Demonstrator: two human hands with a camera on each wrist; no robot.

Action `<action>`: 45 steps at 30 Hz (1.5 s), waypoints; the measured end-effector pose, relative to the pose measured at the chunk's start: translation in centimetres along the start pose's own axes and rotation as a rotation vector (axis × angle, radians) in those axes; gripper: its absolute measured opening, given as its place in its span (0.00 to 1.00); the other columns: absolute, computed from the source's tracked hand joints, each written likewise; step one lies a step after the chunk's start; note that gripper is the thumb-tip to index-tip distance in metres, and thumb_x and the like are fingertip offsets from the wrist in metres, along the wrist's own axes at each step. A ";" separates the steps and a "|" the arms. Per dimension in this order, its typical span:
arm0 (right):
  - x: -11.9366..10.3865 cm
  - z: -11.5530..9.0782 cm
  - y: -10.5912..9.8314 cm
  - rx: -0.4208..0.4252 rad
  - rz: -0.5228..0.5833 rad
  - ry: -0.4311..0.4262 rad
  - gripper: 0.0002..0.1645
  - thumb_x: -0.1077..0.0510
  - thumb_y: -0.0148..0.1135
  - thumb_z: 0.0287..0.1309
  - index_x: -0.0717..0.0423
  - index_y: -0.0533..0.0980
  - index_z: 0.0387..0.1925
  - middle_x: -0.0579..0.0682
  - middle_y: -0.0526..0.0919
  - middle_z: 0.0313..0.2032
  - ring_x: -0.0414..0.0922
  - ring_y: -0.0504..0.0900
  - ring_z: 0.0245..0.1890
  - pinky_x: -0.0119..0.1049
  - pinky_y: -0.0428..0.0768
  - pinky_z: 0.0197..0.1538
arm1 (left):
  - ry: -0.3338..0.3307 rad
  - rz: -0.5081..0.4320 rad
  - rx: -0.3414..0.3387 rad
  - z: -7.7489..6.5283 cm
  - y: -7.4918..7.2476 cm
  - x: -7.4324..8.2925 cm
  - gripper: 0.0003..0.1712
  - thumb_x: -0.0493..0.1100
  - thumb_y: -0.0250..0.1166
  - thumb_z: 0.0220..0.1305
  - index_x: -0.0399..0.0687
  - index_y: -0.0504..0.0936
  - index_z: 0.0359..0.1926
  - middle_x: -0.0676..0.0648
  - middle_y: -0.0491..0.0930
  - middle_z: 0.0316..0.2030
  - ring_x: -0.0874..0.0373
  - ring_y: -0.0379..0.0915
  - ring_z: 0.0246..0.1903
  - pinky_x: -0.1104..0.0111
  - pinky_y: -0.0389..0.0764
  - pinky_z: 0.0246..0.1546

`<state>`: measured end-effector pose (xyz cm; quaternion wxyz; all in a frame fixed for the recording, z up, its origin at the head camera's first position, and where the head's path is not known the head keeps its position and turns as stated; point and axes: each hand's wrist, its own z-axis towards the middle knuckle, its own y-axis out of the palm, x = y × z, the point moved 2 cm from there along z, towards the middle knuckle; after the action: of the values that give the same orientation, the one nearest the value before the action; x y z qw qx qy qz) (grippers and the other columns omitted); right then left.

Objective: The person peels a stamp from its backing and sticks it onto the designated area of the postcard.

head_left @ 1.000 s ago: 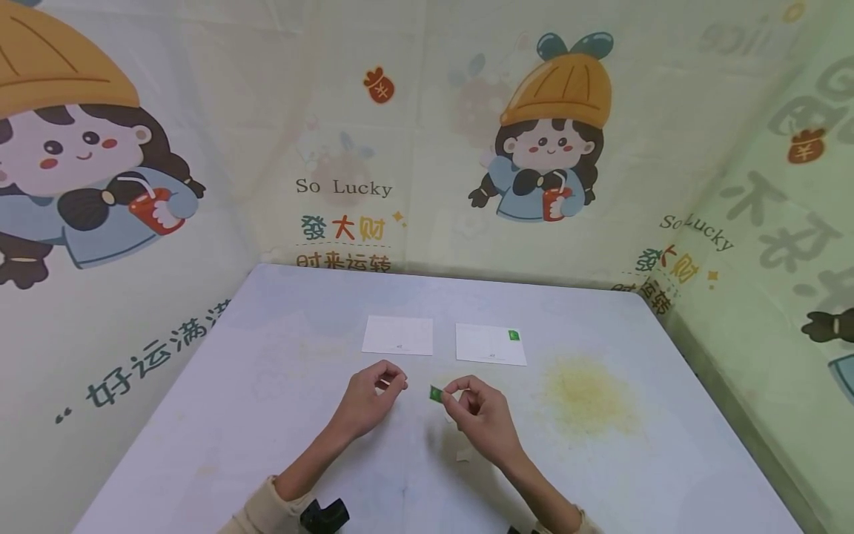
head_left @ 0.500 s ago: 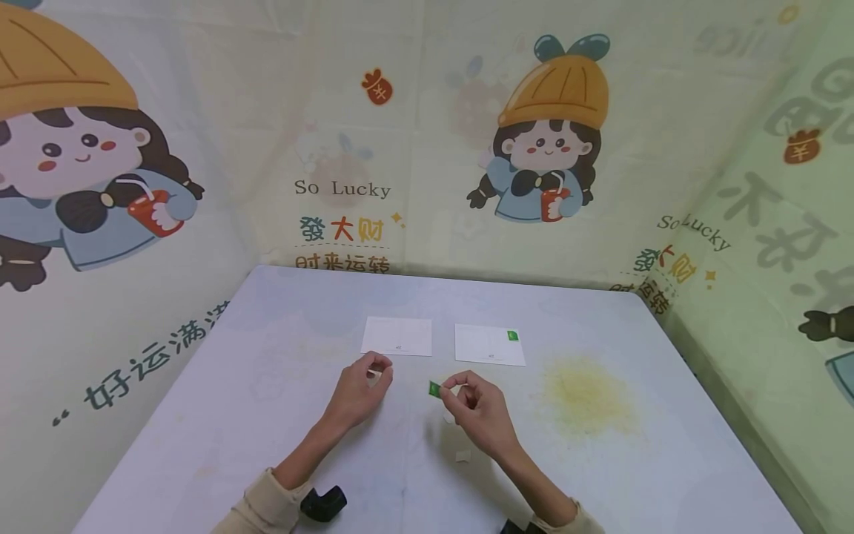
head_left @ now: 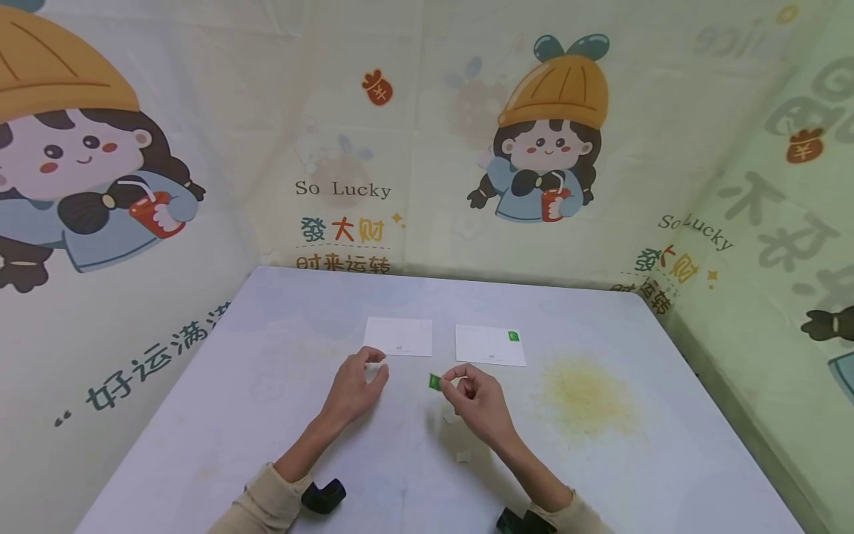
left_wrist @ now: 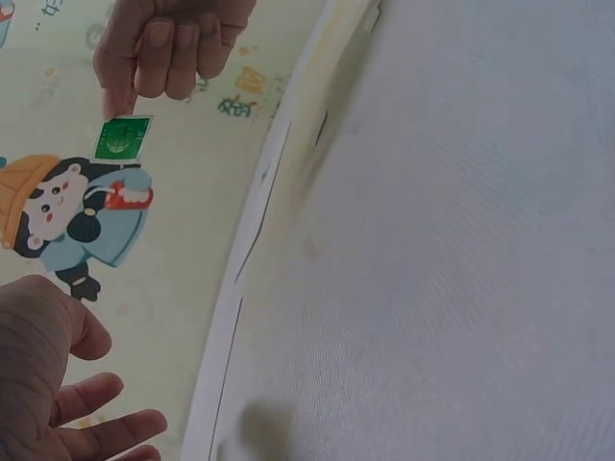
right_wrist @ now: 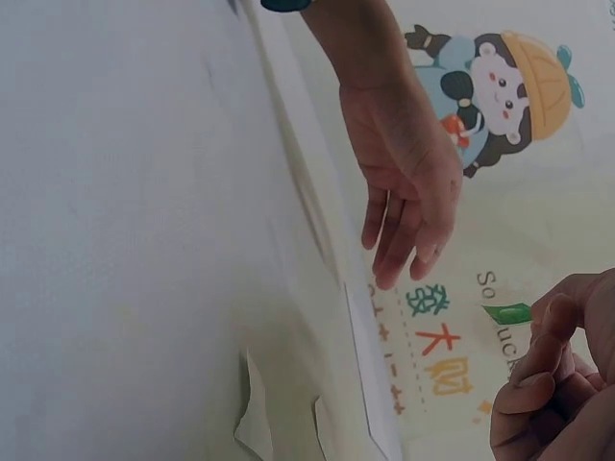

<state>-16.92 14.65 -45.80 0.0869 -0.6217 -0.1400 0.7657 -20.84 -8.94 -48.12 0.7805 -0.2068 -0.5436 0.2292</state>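
My right hand [head_left: 482,406] pinches a small green stamp [head_left: 435,382] between thumb and forefinger, above the table. In the left wrist view the stamp's [left_wrist: 122,139] green face with a pale round design shows. My left hand [head_left: 353,386] hovers by the lower left corner of a white postcard [head_left: 403,337], partly covering that corner. Its fingers are relaxed and apart, with nothing held, as the right wrist view of that left hand [right_wrist: 408,182] shows. Right of it lies a second postcard [head_left: 487,345], bearing a green stamp [head_left: 514,336] in its upper right corner.
Two small white paper scraps [head_left: 463,456] lie on the white table [head_left: 267,386] below my right hand. A yellow stain [head_left: 590,397] marks the table on the right. Printed cloth [head_left: 427,148] hangs round its back and sides. Black wrist devices [head_left: 323,495] sit at both cuffs.
My left hand has moved left and slightly away from me, toward the left postcard's corner, and its fingers have spread. The right hand with the stamp has risen slightly in view.
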 end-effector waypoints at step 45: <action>4.1 6.6 0.5 -0.044 0.106 0.305 0.11 0.54 0.64 0.68 0.59 0.81 0.43 0.42 0.66 0.14 0.39 0.60 0.16 0.31 0.57 0.19 | 0.007 0.148 0.020 2.0 0.2 -3.2 0.24 0.39 0.65 0.65 0.30 0.74 0.58 0.29 0.77 0.57 0.33 0.69 0.60 0.44 0.69 0.62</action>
<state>-24.18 14.69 -48.54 0.0530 -0.7390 -0.1087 0.6627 -23.73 -10.54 -49.97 0.7652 -0.2394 -0.5220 0.2910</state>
